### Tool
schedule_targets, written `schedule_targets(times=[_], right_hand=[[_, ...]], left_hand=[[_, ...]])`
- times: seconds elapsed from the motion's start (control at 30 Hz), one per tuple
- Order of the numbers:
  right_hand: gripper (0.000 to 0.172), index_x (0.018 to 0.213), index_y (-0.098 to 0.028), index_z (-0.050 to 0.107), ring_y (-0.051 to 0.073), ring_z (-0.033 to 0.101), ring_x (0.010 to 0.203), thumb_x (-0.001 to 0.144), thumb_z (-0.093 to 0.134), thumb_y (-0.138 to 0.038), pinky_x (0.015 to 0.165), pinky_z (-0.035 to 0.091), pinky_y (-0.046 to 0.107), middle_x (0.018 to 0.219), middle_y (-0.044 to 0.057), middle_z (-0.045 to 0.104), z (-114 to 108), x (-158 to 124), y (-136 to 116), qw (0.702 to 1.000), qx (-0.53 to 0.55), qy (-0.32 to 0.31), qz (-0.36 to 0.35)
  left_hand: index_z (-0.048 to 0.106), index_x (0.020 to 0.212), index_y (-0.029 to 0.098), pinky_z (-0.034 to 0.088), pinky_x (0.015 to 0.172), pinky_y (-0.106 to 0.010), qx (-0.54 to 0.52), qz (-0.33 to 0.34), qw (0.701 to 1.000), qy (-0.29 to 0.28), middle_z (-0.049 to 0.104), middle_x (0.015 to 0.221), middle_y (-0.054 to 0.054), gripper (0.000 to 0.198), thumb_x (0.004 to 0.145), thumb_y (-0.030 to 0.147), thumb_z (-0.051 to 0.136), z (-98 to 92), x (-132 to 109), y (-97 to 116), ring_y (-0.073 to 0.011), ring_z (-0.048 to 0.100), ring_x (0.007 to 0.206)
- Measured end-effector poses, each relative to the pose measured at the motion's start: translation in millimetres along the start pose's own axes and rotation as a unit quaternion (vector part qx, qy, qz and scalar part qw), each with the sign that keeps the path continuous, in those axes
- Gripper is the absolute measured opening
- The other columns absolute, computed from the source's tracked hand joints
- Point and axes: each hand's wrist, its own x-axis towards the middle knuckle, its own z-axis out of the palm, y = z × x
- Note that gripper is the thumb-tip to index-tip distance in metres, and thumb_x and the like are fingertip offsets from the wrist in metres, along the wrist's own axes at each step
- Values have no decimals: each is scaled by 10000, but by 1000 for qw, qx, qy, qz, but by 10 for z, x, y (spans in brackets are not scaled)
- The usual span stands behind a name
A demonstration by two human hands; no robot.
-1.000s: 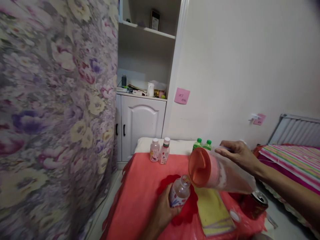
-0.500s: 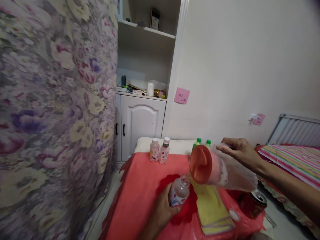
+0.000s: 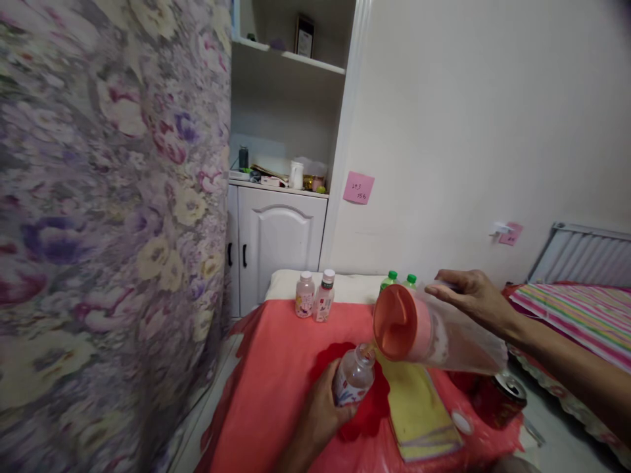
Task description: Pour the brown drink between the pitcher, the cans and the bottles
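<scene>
My left hand (image 3: 323, 410) is wrapped round a clear bottle (image 3: 355, 376) with no cap on its mouth, tilted slightly to the right above a red scalloped dish (image 3: 369, 417). In my right hand (image 3: 468, 299) is the handle of a clear plastic pitcher (image 3: 458, 345) with an orange-pink rim and lid. The pitcher lies tipped on its side, its spout close to the bottle's mouth. A thin stream seems to show between spout and mouth, though it is hard to make out. Beneath the pitcher lies a folded yellow cloth (image 3: 419, 410).
Two capped bottles (image 3: 305, 295) (image 3: 324, 297) stand at the table's back left. Green-capped bottles (image 3: 391, 278) are partly hidden behind the pitcher. A dark red can (image 3: 500, 399) and a white cap (image 3: 462, 422) are on the right. A flowered curtain (image 3: 113, 230) hangs at left.
The pitcher has tipped very slightly further, and something like a thin stream now appears at the bottle's mouth. Both hands keep their holds.
</scene>
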Motion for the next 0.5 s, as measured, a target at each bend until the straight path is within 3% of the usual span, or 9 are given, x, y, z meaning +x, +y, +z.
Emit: schedule_targets(times=[0.5], right_hand=[[474,611,-206,514,119,379,556,872,515,-601,516,282,255,560,-54,363,7,2,-12,1000,1,-6,8]], left_hand=[[591,1293,216,511,963,-377,10,-9,1000,14,686,1251,-85,761,560,62,721,-9,1,-47,-308,630,1134]])
